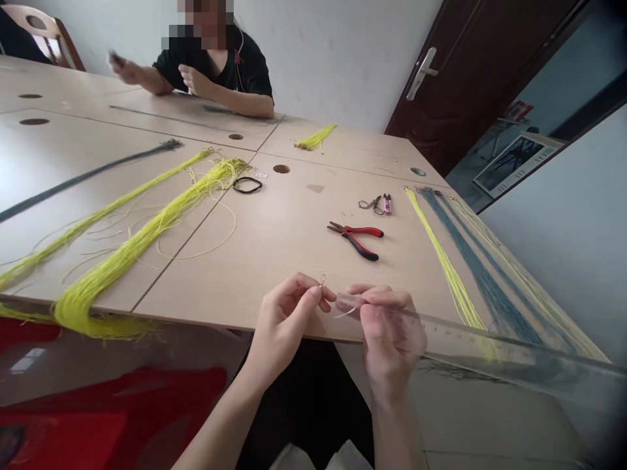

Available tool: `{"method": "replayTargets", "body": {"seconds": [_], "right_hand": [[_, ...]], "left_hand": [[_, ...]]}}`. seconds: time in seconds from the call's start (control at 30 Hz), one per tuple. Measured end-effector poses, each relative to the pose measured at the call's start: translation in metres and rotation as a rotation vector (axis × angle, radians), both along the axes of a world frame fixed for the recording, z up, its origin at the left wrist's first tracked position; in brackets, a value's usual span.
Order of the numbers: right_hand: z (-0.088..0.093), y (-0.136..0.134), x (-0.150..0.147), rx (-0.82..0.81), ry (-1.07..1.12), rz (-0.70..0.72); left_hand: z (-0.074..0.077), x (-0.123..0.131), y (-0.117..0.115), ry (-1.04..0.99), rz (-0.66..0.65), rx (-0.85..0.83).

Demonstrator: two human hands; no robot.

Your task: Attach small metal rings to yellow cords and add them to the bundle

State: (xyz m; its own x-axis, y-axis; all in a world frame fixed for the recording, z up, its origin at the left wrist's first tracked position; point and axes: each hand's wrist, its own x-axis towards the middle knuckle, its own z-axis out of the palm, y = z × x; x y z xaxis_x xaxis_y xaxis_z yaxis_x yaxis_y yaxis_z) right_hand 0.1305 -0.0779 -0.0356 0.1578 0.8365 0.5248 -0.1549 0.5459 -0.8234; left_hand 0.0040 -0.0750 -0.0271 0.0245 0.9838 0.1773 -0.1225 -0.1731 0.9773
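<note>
Close to the table's front edge, my left hand pinches a small gold-coloured metal piece with a thin hook or loop sticking up. My right hand, just beside it, grips the end of a long clear ruler, which slants away to the right past the table edge. A short whitish strand shows at the right fingertips; where it leads is hidden. Beyond my hands lie red-and-black pliers, jaws pointing left. Small scissors and pink-handled snips rest behind them.
Yellow cord bundles and a dark blue-grey bundle lie at left, more cords at right. A black band and another yellow bundle are farther back. A co-worker sits across the table. Red stools stand below left.
</note>
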Motion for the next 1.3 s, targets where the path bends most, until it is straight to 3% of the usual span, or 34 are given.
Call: {"method": "replayTargets", "body": {"seconds": [0.13, 0.27, 0.4, 0.57, 0.8, 1.07, 1.3], "right_hand": [[-0.004, 0.007, 0.003, 0.029, -0.041, 0.116], [-0.003, 0.01, 0.004, 0.007, 0.031, 0.332], [-0.001, 0.01, 0.007, -0.076, 0.134, 0.431], [0.002, 0.009, 0.009, -0.193, 0.163, 0.405], [0.006, 0.008, 0.005, -0.181, 0.108, 0.299], [0.006, 0.008, 0.001, -0.182, 0.268, 0.365], [0.006, 0.009, 0.002, -0.176, 0.241, 0.386]], "left_hand": [[-0.003, 0.0, -0.008, -0.031, -0.006, -0.014], [-0.005, 0.002, -0.007, -0.061, -0.018, -0.019], [-0.002, 0.004, -0.004, -0.056, -0.031, -0.015], [0.0, 0.006, -0.003, -0.075, -0.01, -0.014], [0.0, 0.006, -0.001, -0.074, -0.049, 0.014], [-0.003, 0.007, -0.003, -0.091, -0.058, 0.062], [-0.004, 0.007, -0.002, -0.089, -0.044, 0.075]]}}
